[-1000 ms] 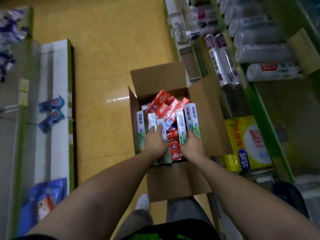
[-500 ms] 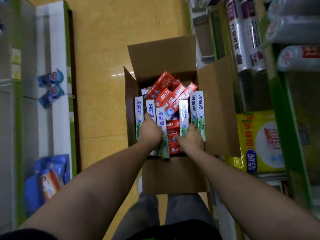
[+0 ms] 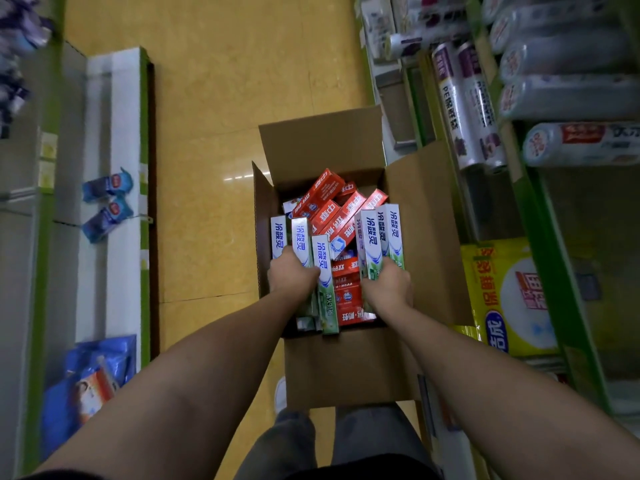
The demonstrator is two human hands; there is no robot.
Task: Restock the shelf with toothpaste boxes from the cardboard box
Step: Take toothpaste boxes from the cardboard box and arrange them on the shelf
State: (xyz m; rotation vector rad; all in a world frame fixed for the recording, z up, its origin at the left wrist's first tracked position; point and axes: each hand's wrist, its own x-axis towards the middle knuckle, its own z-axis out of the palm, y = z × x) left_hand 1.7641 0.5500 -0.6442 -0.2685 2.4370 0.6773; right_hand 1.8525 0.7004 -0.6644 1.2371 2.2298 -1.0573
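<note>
White-and-green toothpaste boxes (image 3: 369, 237) stand on end along both sides of an open cardboard box (image 3: 422, 237), with red toothpaste boxes (image 3: 322, 195) heaped between them. The left hand (image 3: 292, 275) curls round the left group and the right hand (image 3: 388, 289) curls round the right group. The carton's flaps splay outward, and the right flap is beside a green-edged shelf (image 3: 568, 306). Yellow floor (image 3: 214, 133) lies to the carton's left, reaching another shelf (image 3: 110, 140).

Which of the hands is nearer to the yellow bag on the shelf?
Right. The right hand grips toothpaste boxes at the side of the box next to the yellow bag; the left hand grips others at the opposite side, farther away.
</note>
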